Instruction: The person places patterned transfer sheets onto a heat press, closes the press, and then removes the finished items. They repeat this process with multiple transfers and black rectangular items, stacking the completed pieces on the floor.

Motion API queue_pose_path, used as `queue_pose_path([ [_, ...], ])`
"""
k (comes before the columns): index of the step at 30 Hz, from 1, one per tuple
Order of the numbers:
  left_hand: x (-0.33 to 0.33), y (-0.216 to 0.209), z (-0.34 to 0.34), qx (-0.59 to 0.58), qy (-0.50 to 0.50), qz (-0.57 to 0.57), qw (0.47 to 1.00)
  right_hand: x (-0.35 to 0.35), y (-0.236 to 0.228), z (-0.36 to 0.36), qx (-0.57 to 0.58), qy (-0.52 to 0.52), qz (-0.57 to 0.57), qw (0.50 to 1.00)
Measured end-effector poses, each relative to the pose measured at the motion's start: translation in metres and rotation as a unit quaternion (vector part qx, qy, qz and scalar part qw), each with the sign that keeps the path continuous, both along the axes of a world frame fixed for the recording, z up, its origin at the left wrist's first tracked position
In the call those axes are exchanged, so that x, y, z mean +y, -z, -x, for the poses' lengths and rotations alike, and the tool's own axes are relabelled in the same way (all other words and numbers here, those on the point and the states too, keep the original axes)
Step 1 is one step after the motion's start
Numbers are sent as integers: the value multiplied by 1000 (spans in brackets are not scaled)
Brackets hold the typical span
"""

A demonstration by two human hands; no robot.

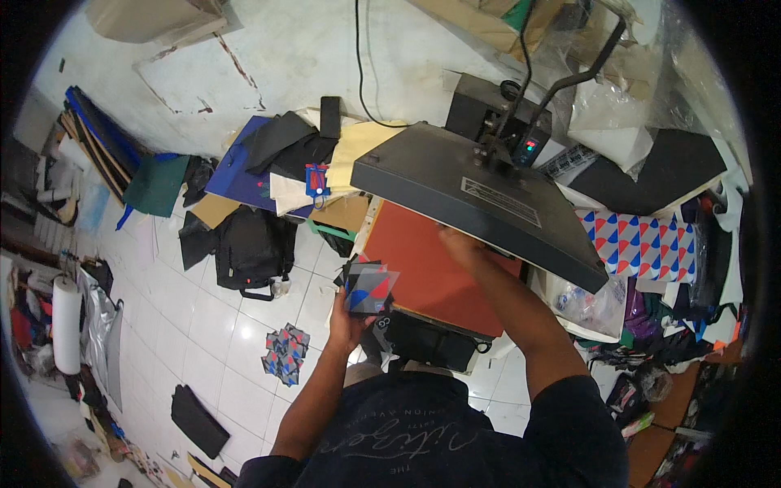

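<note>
Square red-blue-black patterned pieces (370, 289) sit pinched in the left hand (350, 323), while the right hand (460, 246), its grip hidden, should keep clear of the black metal plate (423, 167) above the flat rust-red pad (431, 272).

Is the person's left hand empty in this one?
No, the left hand holds a small stack of pieces with grey, red and blue showing.

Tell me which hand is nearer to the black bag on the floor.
Left. The left hand, holding patterned pieces, is right of the black bag; the right hand is farther right, over the red pad, partly hidden by the raised press top.
</note>
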State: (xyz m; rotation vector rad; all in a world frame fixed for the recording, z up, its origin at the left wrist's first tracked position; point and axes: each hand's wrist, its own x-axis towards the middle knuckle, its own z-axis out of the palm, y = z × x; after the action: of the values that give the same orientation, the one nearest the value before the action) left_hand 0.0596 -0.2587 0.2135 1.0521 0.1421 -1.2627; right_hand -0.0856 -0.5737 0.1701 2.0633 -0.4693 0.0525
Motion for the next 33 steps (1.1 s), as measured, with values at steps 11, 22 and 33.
queue_pose_path([
  [11, -1, -1, 3, 20, -28, 7, 999, 131, -117, -10, -225, -109, -636, 730],
  [22, -8, 21, 11, -45, -49, -42, 997, -7, -24, 117, -183, 126, -373, 901],
  [33, -17, 25, 27, -268, -96, -197, 938, 21, -96, 90, -89, 161, -487, 854],
])
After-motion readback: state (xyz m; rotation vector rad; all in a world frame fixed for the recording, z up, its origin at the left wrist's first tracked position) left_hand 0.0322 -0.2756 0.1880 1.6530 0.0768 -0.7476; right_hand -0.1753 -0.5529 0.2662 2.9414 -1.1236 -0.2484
